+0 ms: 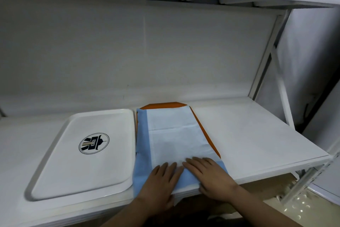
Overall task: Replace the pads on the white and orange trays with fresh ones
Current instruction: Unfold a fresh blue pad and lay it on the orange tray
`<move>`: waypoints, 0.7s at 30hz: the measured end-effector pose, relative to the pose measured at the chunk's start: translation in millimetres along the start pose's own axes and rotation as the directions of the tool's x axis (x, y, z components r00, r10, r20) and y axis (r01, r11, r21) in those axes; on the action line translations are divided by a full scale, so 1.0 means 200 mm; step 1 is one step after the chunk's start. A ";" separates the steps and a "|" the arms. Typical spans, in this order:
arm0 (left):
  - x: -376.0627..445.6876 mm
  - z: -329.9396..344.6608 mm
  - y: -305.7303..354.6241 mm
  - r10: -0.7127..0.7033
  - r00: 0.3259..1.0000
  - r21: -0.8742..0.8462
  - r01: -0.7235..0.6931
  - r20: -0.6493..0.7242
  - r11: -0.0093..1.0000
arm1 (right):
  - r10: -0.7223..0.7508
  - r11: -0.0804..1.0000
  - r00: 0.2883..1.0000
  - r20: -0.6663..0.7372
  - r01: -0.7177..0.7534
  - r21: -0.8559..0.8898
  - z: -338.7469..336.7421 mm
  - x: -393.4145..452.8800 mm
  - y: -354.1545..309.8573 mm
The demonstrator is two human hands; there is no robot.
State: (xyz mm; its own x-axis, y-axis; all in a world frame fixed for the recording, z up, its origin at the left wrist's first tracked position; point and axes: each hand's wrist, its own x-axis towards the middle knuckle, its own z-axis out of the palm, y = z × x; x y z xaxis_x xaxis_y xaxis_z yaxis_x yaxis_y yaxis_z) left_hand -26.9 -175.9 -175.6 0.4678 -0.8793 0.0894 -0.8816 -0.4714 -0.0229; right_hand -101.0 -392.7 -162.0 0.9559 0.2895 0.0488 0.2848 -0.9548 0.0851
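Left hand (161, 182) and right hand (211, 177) flat, fingers straight, pressing near end of blue-and-white pad (174, 138); nothing gripped; pad folded lengthwise, lying on orange tray (204, 131), near edge overhanging shelf (257, 134) front; orange rim visible at far end and right side only; white tray (55, 162) just left, bare, logo showing, no pad yet. Judgement: unfold sideways, square to rim, smooth from centre outward; keep overhang off shelf edge.
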 end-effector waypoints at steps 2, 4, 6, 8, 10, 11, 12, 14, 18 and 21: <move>0.01 0.00 0.01 -0.033 0.998 0.010 0.033 0.045 0.999 | -0.014 1.000 0.999 -0.031 0.014 0.026 0.00 -0.01 0.01; 0.04 0.01 0.02 -0.079 0.996 -0.006 0.080 0.039 0.997 | 0.000 0.999 0.998 -0.055 0.002 0.036 -0.01 -0.02 0.03; 0.05 0.00 0.02 -0.106 0.994 -0.041 0.106 0.005 0.994 | 0.006 1.000 0.999 -0.053 -0.006 -0.004 0.00 -0.02 0.04; 0.07 -0.02 0.02 -0.092 0.994 -0.011 0.093 0.055 0.996 | -0.015 0.999 0.999 -0.047 0.013 -0.043 0.01 -0.01 0.05; 0.08 -0.04 0.02 -0.084 0.992 0.001 0.084 0.099 0.996 | -0.027 0.998 0.998 -0.056 0.024 -0.051 0.01 0.01 0.05; 0.08 -0.04 0.02 -0.082 0.991 0.002 0.082 0.107 0.997 | -0.032 0.999 0.997 -0.065 0.029 -0.042 0.01 0.02 0.05; 0.09 -0.03 0.02 -0.087 0.990 0.009 0.086 0.115 0.996 | -0.038 0.999 0.996 -0.076 0.036 -0.036 0.01 0.03 0.06; 0.10 -0.03 0.02 -0.108 0.987 0.023 0.106 0.119 0.994 | -0.048 0.998 0.995 -0.085 0.044 -0.050 0.01 0.03 0.07; 0.09 -0.03 0.02 -0.154 0.981 0.031 0.151 0.121 0.988 | -0.006 1.000 0.999 -0.045 0.005 -0.023 0.00 0.01 0.09; 0.06 -0.01 -0.02 -0.154 0.983 0.074 0.147 0.103 0.986 | 0.051 0.999 0.999 0.020 -0.050 -0.012 0.00 -0.01 0.11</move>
State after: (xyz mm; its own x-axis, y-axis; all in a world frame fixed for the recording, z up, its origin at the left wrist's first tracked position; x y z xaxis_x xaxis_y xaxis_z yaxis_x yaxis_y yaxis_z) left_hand -17.1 -185.1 -172.8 0.6016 -0.7987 -0.0109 -0.7965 -0.5989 -0.0830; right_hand -95.9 -414.4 -159.9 0.9703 0.2394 0.0336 0.2354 -0.9673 0.0947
